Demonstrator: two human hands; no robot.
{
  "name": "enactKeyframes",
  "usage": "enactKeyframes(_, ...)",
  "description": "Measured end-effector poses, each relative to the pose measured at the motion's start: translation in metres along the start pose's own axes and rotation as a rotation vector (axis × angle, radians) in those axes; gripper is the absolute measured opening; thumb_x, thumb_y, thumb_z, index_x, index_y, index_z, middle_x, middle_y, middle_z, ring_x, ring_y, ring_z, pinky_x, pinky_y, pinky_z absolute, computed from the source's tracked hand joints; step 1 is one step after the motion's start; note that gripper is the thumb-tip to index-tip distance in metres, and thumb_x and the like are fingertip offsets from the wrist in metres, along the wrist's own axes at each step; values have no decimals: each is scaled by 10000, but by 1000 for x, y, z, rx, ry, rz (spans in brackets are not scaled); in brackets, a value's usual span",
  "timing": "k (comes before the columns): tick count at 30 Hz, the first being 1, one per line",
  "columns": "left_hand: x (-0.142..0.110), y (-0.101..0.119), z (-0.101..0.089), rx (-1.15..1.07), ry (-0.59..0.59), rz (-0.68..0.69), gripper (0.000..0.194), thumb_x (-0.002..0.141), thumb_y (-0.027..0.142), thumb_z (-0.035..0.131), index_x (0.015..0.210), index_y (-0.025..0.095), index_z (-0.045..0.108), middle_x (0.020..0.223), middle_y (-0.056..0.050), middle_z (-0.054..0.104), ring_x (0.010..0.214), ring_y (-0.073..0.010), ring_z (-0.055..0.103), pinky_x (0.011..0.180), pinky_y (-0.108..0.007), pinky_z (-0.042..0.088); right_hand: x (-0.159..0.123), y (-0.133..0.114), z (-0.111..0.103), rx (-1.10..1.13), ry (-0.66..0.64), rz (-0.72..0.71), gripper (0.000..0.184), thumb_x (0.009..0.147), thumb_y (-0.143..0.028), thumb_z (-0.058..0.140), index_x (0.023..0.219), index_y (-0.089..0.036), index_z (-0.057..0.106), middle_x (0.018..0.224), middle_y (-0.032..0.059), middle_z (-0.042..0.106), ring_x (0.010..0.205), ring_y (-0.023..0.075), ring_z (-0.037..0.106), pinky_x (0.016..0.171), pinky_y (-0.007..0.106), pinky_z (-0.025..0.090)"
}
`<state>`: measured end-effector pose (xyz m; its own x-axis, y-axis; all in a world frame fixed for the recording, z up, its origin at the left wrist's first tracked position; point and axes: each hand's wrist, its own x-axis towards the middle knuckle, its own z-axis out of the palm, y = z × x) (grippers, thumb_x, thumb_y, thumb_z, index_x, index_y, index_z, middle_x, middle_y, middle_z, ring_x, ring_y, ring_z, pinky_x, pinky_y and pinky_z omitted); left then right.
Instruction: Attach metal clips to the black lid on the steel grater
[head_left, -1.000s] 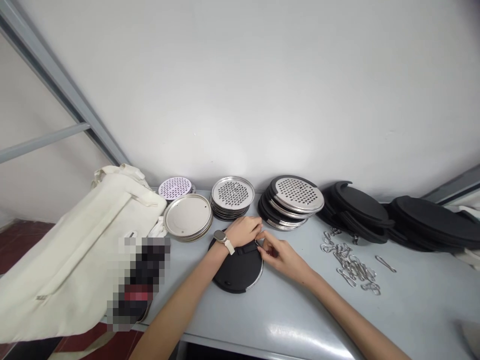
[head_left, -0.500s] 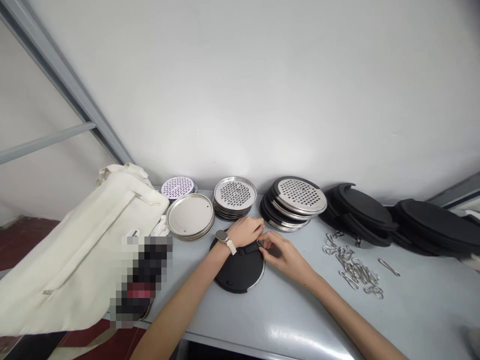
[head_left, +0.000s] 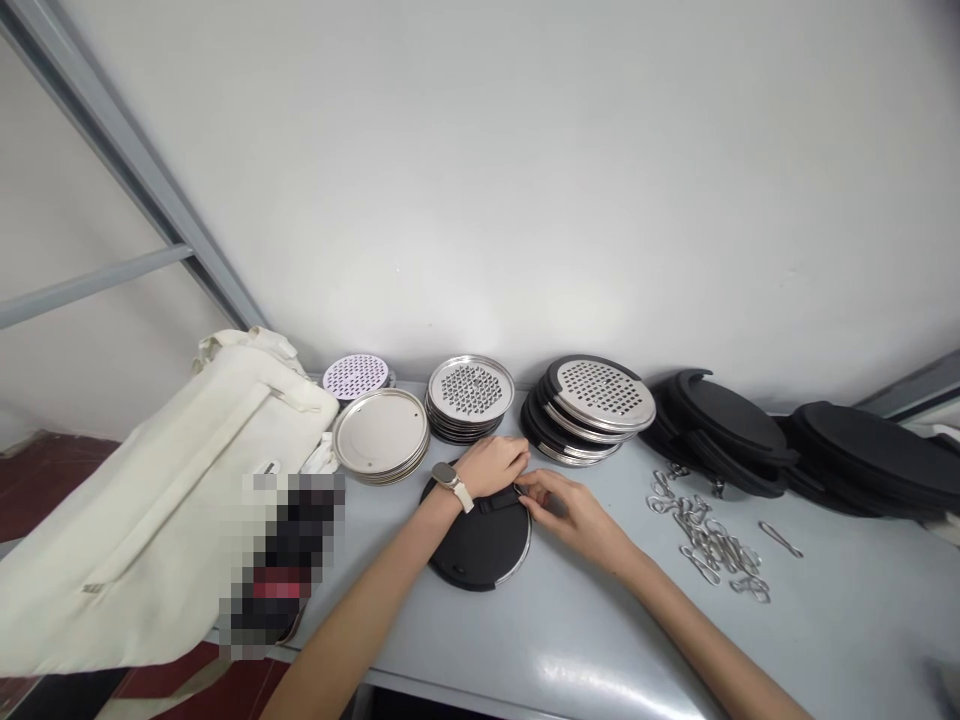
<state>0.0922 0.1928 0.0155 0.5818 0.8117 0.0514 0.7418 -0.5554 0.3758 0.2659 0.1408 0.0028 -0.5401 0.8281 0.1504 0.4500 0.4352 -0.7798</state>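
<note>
A round black disc with a steel rim [head_left: 472, 545] lies flat on the table, with a short black strap [head_left: 491, 499] across its upper part. My left hand [head_left: 491, 466], with a watch on its wrist, rests over the disc's far edge and the strap. My right hand [head_left: 555, 505] comes in from the right, its fingertips pinching the strap's end near a small metal fitting [head_left: 517, 490]. The fingers hide part of the strap. Behind the hands stand stacks of perforated steel discs [head_left: 471, 390].
A cream canvas bag [head_left: 150, 510] and a pixelated dark object [head_left: 285, 560] lie at the left. Plain steel discs [head_left: 380, 435] and stacks of black discs [head_left: 720, 420] line the wall. Several metal clips [head_left: 705, 535] lie in a pile to the right on the grey table [head_left: 600, 640].
The whole view has drifted slightly. My right fingers have shifted a little along the strap's end, and the disc stays in about the same place on the table.
</note>
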Motion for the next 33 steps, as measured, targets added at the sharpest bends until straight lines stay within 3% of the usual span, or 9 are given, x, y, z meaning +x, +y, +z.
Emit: enactKeyframes(33,-1,1,-2,-4,-9,-11,229,959,260,373,852,180,558,817,-41,652,758,-167,618,658,-245,396,0,1,0,39,-10,18,235,916,-346,481,1064,-193,583,731,-2,583,673,145,551,671,256,453)
